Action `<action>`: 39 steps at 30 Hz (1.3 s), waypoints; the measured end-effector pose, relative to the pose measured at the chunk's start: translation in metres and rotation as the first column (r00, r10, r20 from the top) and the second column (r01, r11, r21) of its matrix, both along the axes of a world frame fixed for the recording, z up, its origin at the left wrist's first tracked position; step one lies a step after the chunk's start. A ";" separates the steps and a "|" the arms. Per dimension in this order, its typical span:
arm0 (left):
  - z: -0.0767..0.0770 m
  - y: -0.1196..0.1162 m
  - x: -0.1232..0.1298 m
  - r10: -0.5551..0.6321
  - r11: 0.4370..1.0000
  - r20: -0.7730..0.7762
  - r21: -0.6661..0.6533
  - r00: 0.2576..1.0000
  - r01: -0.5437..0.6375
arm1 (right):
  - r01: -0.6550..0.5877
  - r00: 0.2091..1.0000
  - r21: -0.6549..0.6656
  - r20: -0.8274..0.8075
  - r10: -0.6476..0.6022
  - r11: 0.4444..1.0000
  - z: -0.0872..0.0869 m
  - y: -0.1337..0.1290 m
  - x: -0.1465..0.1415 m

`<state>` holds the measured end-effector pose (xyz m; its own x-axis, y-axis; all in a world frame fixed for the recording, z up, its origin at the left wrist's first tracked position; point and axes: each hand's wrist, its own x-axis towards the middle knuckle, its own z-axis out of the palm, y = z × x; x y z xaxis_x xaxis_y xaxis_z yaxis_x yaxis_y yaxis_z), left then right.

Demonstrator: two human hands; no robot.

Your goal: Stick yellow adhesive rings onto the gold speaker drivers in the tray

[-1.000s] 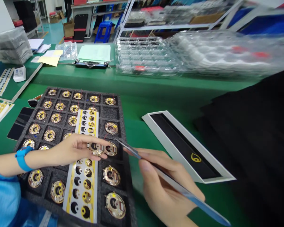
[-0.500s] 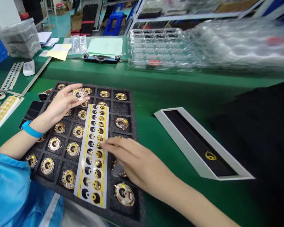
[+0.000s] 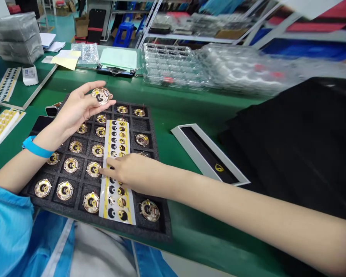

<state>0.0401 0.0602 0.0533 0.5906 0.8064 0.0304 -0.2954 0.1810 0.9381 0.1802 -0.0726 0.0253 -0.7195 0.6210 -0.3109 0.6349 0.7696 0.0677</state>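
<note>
My left hand (image 3: 75, 107) is raised over the far left part of the black foam tray (image 3: 165, 215), its fingers closed around the rim of a round gold watch part (image 3: 101, 96) with a black and yellow face. My right hand (image 3: 132, 171) reaches across the tray, low over a strip of black and yellow stickers (image 3: 132, 215). Its fingertips are drawn together by the strip's left edge; what they grip, if anything, is too small to make out. Similar round watch parts (image 3: 71, 165) sit in the tray's compartments. The right hand covers the strip's middle.
An open white box (image 3: 187, 154) with a black inside lies right of the tray, beside a large black pile (image 3: 291, 142). Clear plastic trays (image 3: 173, 65) and a clipboard (image 3: 118, 59) stand at the back. A smartwatch (image 3: 52, 110) and another sticker sheet (image 3: 2, 130) lie left.
My left hand has lifted the watch part higher. My right hand has moved left across the sticker strip, to its left edge. The view has shifted right.
</note>
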 end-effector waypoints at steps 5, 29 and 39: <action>0.002 -0.001 -0.001 -0.015 1.000 0.008 -0.003 1.000 0.015 | 0.020 1.000 0.025 0.008 -0.020 0.999 0.002 -0.004 0.006; 0.019 0.020 -0.020 0.054 0.998 0.083 -0.027 0.995 -0.052 | 0.469 -0.262 -0.748 -0.626 -0.735 0.470 0.105 -0.023 0.033; 0.010 0.026 -0.019 0.063 0.997 0.074 -0.056 0.995 -0.059 | 0.472 -0.242 -0.859 -0.343 -0.908 0.199 -0.005 0.038 0.026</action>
<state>0.0209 0.0859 0.0636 0.5382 0.8423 0.0284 -0.3768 0.2103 0.9021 0.2065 -0.0347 0.0206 0.2033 0.8915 -0.4047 0.2673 -0.4482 -0.8530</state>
